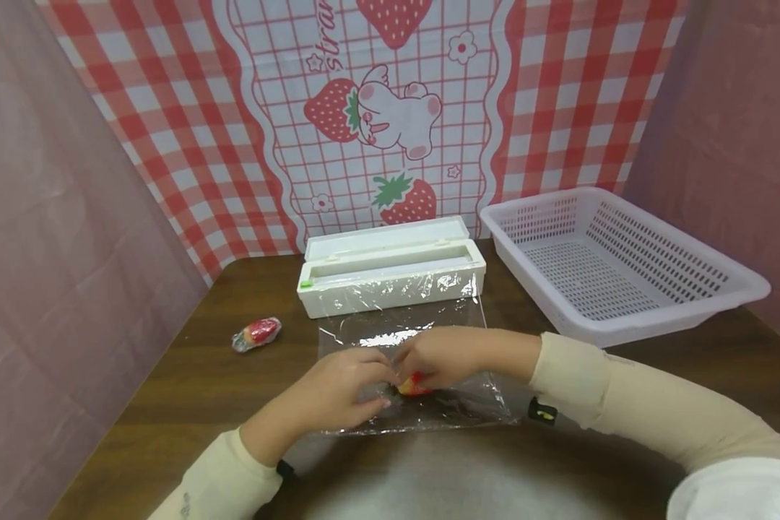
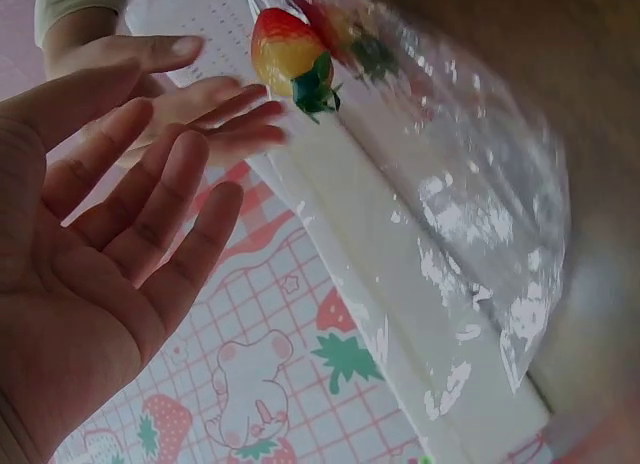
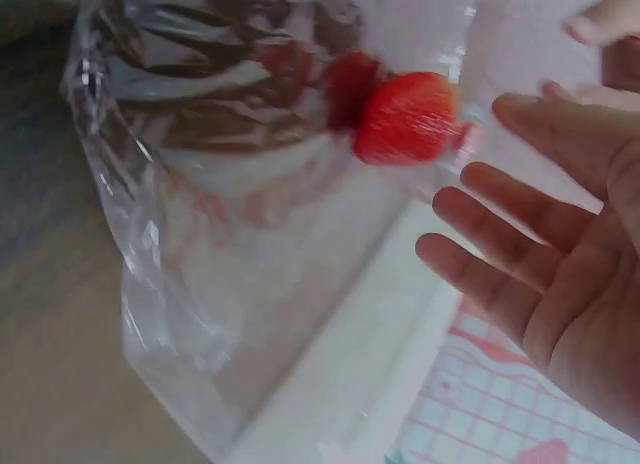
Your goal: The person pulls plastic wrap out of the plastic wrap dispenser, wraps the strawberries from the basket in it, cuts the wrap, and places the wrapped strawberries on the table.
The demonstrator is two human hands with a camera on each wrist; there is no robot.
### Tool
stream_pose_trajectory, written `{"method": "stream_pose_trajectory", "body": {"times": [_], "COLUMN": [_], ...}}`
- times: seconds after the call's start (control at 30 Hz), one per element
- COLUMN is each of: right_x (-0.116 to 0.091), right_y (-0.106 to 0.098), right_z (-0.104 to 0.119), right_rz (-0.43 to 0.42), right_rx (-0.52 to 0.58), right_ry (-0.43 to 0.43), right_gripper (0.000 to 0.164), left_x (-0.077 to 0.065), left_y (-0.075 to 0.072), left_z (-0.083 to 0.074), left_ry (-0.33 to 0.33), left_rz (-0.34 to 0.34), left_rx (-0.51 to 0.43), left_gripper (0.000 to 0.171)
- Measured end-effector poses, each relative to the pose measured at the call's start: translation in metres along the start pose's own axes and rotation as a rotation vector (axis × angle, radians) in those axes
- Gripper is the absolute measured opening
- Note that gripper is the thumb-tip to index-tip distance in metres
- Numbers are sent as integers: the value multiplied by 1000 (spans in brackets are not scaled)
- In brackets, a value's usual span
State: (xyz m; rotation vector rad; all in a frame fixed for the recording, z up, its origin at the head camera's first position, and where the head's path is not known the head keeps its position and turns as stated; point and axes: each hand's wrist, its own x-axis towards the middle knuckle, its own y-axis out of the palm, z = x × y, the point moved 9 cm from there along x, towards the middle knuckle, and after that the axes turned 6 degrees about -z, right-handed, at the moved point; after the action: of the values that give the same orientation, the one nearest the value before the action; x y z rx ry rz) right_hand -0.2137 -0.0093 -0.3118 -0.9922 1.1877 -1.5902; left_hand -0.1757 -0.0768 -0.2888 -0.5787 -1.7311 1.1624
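A red and yellow strawberry [image 1: 413,386] with green leaves lies on a sheet of clear cling film [image 1: 458,413] spread over the table. Beside it, on the left, is my left hand [image 1: 341,388], its fingers loosely extended and holding nothing. My right hand [image 1: 447,355] hovers at the strawberry's upper right and partly covers it in the head view. In the right wrist view, the right fingers [image 3: 500,234] are spread near the strawberry [image 3: 408,119] without curling round it. The left wrist view shows the strawberry's leaves [image 2: 313,86] towards the left hand.
A white cling film box [image 1: 396,292] stands open behind, the film running from it. Left on the table [image 1: 188,390] lies a film-wrapped strawberry [image 1: 261,331]. A white perforated basket [image 1: 676,319] stands at the back right, and a checked strawberry-print cloth [image 1: 227,130] hangs behind.
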Motion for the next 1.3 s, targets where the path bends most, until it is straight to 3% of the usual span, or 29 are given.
{"method": "stream_pose_trajectory", "body": {"times": [0.13,0.27,0.43,0.6,0.87,1.03,1.3], "right_x": [-22,-56,-88,-102,-105,-108,-114], "right_y": [-17,-14,7,20,17,12,-11], "right_z": [2,-3,-9,-16,-11,-16,-34], "right_rz": [-62,-14,64,69,-3,-42,-254], "right_rx": [5,94,98,98,115,167,228], "right_ry": [48,148,236,278,143,162,226], "right_gripper": [10,11,24,29,24,22,22], "left_x": [-11,-36,-60,-66,-68,-67,-63], "left_y": [9,21,29,27,25,22,-3], "left_z": [14,31,45,46,46,45,61], "left_ry": [-125,-254,-343,-340,-293,-258,-307], "left_rz": [182,375,478,479,446,414,297], "left_rx": [-16,-57,-124,-170,-173,-215,-318], "left_gripper": [24,27,30,29,24,23,18]}}
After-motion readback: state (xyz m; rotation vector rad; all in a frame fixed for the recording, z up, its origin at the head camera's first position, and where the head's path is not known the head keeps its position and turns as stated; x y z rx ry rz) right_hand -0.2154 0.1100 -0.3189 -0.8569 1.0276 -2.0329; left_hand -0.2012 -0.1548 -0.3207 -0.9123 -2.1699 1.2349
